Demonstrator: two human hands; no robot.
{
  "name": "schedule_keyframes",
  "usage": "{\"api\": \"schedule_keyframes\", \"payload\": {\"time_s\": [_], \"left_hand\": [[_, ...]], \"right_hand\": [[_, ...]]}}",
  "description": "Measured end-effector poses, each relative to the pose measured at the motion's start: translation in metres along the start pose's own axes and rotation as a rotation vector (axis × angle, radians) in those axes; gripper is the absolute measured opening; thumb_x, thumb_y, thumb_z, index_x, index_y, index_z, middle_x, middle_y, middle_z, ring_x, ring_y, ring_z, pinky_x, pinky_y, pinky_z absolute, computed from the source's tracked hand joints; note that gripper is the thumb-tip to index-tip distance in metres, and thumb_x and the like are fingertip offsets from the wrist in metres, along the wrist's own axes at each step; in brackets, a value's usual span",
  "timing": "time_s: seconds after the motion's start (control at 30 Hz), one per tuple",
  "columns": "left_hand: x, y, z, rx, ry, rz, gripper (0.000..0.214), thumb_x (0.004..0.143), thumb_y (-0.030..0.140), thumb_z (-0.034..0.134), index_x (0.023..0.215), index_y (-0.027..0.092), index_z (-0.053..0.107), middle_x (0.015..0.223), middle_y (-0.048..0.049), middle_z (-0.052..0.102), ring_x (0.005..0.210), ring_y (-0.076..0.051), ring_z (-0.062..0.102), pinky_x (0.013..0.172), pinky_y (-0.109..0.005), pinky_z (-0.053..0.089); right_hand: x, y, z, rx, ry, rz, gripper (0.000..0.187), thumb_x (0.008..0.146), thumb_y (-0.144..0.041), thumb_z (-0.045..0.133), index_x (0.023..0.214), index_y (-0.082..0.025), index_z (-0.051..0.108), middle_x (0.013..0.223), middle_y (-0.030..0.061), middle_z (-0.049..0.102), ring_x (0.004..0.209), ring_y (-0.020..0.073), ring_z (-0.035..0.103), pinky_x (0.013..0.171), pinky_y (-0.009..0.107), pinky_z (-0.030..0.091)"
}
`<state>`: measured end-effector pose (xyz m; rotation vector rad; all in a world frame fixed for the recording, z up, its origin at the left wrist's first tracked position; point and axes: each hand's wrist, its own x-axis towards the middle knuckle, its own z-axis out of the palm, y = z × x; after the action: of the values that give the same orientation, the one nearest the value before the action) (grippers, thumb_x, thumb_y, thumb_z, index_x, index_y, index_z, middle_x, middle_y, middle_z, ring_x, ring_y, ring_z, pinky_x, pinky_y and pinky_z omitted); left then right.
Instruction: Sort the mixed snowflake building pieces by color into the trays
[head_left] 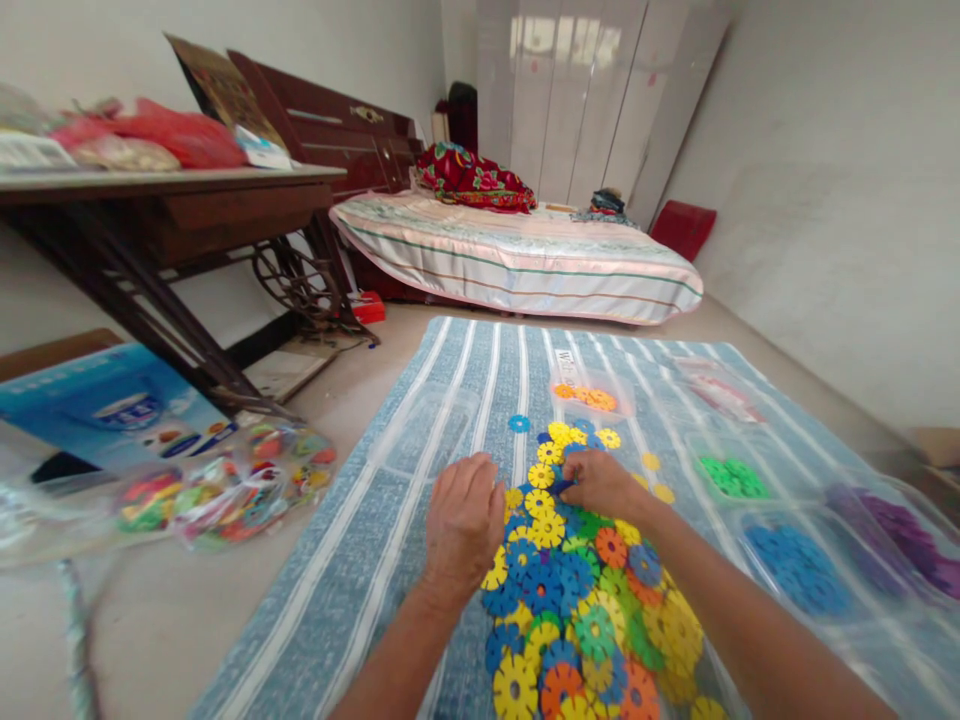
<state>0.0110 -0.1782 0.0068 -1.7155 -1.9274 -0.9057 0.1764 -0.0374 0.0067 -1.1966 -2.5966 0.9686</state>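
Note:
A heap of notched plastic snowflake discs (541, 588) in blue, yellow, orange and green covers the near middle of the striped cloth. My left hand (465, 520) is beside the heap's left edge, its fingers curled together; whatever they hold, if anything, is hidden. At the far part of the heap, my right hand (606, 482) has thumb and fingers pinched at a dark blue snowflake disc (559, 486). Just ahead lie yellow discs (559, 432) and a lone blue disc (518, 423).
Clear plastic boxes hold sorted discs: orange (592, 398), green (731, 478), blue (799, 565) and purple (911, 540). Another clear box (427, 430) stands at left on the striped cloth (315, 610). Bagged toys (240, 485), a sewing-machine table (225, 205) and a bed (517, 260) surround it.

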Motion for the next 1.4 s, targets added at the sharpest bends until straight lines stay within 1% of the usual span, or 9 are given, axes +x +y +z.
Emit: {"api": "schedule_keyframes", "payload": {"time_s": [0.1, 0.27, 0.47, 0.63, 0.77, 0.93, 1.1, 1.2, 1.4], "left_hand": [[0.008, -0.018, -0.008, 0.230, -0.128, -0.105, 0.025, 0.080, 0.022, 0.049, 0.102, 0.014, 0.059, 0.111, -0.0143, 0.061, 0.106, -0.029, 0.053, 0.094, -0.050, 0.036], [0.004, -0.030, -0.014, 0.328, -0.257, -0.166, 0.029, 0.079, 0.014, 0.044, 0.103, 0.014, 0.061, 0.085, -0.0104, 0.067, 0.088, -0.028, 0.060, 0.096, -0.056, 0.029], [-0.007, -0.014, -0.024, 0.302, -0.285, -0.120, 0.029, 0.079, 0.010, 0.041, 0.097, 0.018, 0.063, 0.080, -0.0063, 0.067, 0.082, -0.025, 0.060, 0.099, -0.054, 0.026], [-0.029, -0.011, -0.033, 0.278, -0.212, -0.036, 0.026, 0.082, 0.011, 0.040, 0.096, 0.017, 0.061, 0.086, -0.0061, 0.068, 0.086, -0.023, 0.060, 0.100, -0.054, 0.026], [-0.050, -0.021, -0.041, 0.286, -0.147, 0.059, 0.022, 0.083, 0.014, 0.043, 0.098, 0.016, 0.059, 0.088, -0.0067, 0.068, 0.088, -0.023, 0.060, 0.099, -0.054, 0.027], [-0.067, -0.027, -0.049, 0.235, -0.021, 0.101, 0.018, 0.083, 0.018, 0.048, 0.097, 0.015, 0.058, 0.088, -0.0072, 0.067, 0.087, -0.022, 0.061, 0.096, -0.049, 0.034], [-0.066, -0.028, -0.051, 0.257, -0.008, 0.137, 0.017, 0.083, 0.016, 0.047, 0.095, 0.015, 0.059, 0.085, -0.0069, 0.067, 0.085, -0.022, 0.061, 0.090, -0.045, 0.038], [-0.064, -0.029, -0.052, 0.293, -0.081, 0.131, 0.019, 0.083, 0.014, 0.045, 0.095, 0.017, 0.060, 0.083, -0.0046, 0.066, 0.084, -0.021, 0.060, 0.089, -0.044, 0.038], [-0.060, -0.028, -0.050, 0.312, -0.128, 0.063, 0.018, 0.083, 0.016, 0.044, 0.089, 0.020, 0.061, 0.080, -0.0029, 0.066, 0.082, -0.020, 0.060, 0.090, -0.044, 0.036]], "right_hand": [[-0.008, 0.000, -0.004, 0.238, -0.030, 0.090, 0.013, 0.064, -0.016, 0.060, 0.062, -0.018, 0.047, 0.046, -0.0083, 0.047, 0.043, 0.0076, 0.046, 0.043, 0.019, 0.029], [-0.011, -0.018, -0.016, 0.443, -0.080, 0.188, 0.009, 0.070, -0.017, 0.056, 0.066, -0.019, 0.047, 0.038, -0.0089, 0.048, 0.032, 0.0070, 0.040, 0.036, 0.018, 0.030], [0.021, -0.072, -0.015, 0.416, -0.099, -0.015, 0.007, 0.071, -0.023, 0.058, 0.072, -0.017, 0.056, 0.044, -0.0058, 0.054, 0.038, 0.0078, 0.048, 0.040, 0.018, 0.037], [0.054, -0.132, 0.012, -0.009, -0.120, -0.321, 0.009, 0.067, -0.024, 0.059, 0.069, -0.016, 0.064, 0.060, -0.0008, 0.062, 0.060, 0.0115, 0.059, 0.048, 0.017, 0.038], [0.067, -0.161, 0.044, -0.271, -0.422, -0.372, 0.006, 0.061, -0.022, 0.062, 0.063, -0.016, 0.064, 0.057, -0.0009, 0.062, 0.060, 0.0143, 0.060, 0.046, 0.018, 0.037], [0.067, -0.170, 0.064, -0.205, -0.680, -0.361, 0.005, 0.063, -0.020, 0.062, 0.066, -0.016, 0.063, 0.055, -0.0030, 0.061, 0.055, 0.0121, 0.059, 0.048, 0.018, 0.042], [0.060, -0.150, 0.023, -0.193, -0.179, -0.503, 0.019, 0.072, -0.032, 0.058, 0.080, -0.019, 0.068, 0.083, 0.0009, 0.069, 0.081, 0.0157, 0.062, 0.064, 0.020, 0.044], [0.062, -0.120, -0.015, -0.362, 0.073, -0.279, 0.028, 0.081, -0.024, 0.043, 0.090, -0.021, 0.069, 0.098, 0.0036, 0.069, 0.092, 0.0171, 0.061, 0.074, 0.023, 0.044], [0.078, -0.064, -0.027, -0.617, -0.013, 0.064, 0.027, 0.076, -0.020, 0.054, 0.098, -0.015, 0.068, 0.102, 0.0163, 0.067, 0.097, 0.0275, 0.062, 0.076, 0.033, 0.048]]}}
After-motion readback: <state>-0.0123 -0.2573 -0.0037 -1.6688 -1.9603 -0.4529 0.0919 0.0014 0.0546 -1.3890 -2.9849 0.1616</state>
